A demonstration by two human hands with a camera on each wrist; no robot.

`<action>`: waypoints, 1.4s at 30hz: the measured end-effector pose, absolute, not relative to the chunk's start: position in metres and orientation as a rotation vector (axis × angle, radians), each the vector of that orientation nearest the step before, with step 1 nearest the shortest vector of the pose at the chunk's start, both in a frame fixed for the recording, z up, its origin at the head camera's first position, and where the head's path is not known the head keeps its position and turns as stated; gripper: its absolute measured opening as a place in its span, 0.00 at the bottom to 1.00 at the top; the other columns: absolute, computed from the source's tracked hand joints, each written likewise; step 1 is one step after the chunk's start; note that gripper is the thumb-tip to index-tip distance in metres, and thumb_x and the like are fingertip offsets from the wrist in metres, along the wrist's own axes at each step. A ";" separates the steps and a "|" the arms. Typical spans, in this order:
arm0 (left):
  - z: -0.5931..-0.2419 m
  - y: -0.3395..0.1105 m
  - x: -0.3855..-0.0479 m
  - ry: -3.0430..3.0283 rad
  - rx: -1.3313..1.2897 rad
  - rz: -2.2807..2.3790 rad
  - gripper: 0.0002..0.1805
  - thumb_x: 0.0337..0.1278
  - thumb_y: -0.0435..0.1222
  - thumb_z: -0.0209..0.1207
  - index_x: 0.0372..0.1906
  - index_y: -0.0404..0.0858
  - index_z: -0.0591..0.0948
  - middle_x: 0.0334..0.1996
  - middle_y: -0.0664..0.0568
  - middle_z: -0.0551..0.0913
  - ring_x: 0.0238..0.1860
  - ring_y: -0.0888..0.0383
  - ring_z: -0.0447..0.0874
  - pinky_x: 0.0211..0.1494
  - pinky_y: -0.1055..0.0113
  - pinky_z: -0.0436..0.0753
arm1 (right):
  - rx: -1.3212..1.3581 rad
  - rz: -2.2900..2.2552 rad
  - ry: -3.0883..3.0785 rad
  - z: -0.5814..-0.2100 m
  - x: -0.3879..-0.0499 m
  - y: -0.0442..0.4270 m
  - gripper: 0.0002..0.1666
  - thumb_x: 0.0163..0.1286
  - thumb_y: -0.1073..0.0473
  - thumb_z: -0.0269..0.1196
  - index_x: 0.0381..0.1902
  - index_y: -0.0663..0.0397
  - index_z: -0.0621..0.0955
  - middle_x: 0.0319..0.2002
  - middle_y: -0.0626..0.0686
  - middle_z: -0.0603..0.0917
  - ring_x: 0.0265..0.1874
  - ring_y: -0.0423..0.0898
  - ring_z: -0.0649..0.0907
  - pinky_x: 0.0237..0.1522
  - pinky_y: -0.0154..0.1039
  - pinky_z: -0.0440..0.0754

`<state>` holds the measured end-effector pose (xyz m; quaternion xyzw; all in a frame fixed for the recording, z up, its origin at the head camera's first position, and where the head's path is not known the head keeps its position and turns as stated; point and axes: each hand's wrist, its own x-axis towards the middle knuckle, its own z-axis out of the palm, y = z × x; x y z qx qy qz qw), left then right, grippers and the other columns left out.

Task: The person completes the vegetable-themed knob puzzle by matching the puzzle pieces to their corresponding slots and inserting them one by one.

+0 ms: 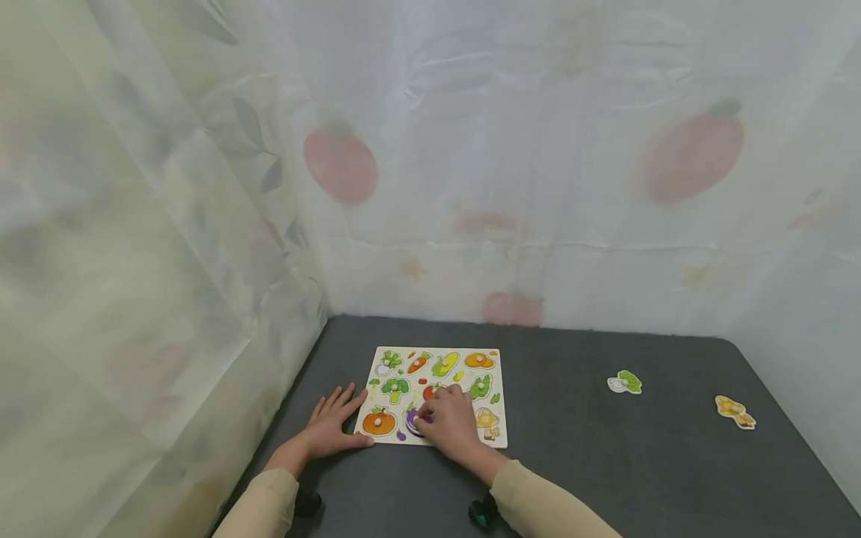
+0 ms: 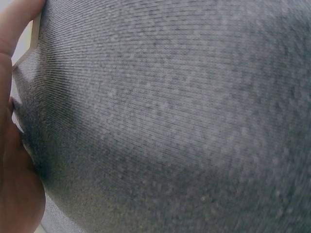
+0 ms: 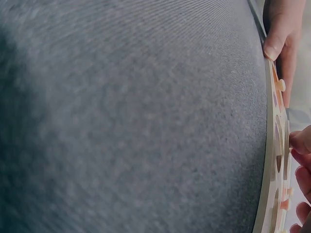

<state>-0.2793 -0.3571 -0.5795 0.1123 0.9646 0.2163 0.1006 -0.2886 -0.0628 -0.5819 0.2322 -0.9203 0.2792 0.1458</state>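
Note:
A wooden vegetable puzzle board [image 1: 430,444] lies on the dark table, covered with knobbed pictures. Over its near middle, my right hand [image 1: 449,422] pinches the knob of the purple eggplant piece [image 1: 412,424], whose right part is hidden under the fingers. In the right wrist view the piece [image 3: 286,150] sits at the board's face; whether it is fully seated I cannot tell. My left hand [image 1: 331,426] rests with spread fingers at the board's left edge, its thumb touching the near left corner next to the pumpkin piece [image 1: 379,422].
A green-and-white vegetable piece [image 1: 625,382] lies loose on the table [image 1: 572,463] to the right of the board. Farther right lies a yellow-brown piece [image 1: 735,412]. Pale curtains [image 1: 430,149] with fruit prints hang behind the table and along both sides.

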 end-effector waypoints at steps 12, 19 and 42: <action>-0.580 -0.358 -0.279 2.837 0.328 0.635 0.58 0.51 0.67 0.68 0.82 0.47 0.57 0.82 0.40 0.48 0.80 0.34 0.39 0.76 0.34 0.37 | 0.686 0.760 -2.645 -0.586 -0.286 -0.066 0.06 0.61 0.47 0.74 0.28 0.38 0.92 0.32 0.40 0.82 0.42 0.46 0.75 0.45 0.48 0.73; -0.579 -0.357 -0.278 2.847 0.347 0.634 0.58 0.51 0.66 0.68 0.82 0.47 0.58 0.82 0.39 0.49 0.80 0.34 0.39 0.76 0.33 0.38 | 0.684 0.771 -2.640 -0.587 -0.285 -0.066 0.06 0.61 0.47 0.74 0.29 0.39 0.92 0.32 0.39 0.82 0.40 0.45 0.74 0.45 0.47 0.73; -0.578 -0.358 -0.279 2.862 0.359 0.645 0.58 0.52 0.66 0.68 0.82 0.46 0.59 0.82 0.40 0.49 0.80 0.34 0.39 0.76 0.33 0.37 | 0.676 0.772 -2.611 -0.592 -0.286 -0.070 0.06 0.60 0.47 0.75 0.28 0.39 0.92 0.32 0.39 0.82 0.39 0.44 0.73 0.43 0.45 0.72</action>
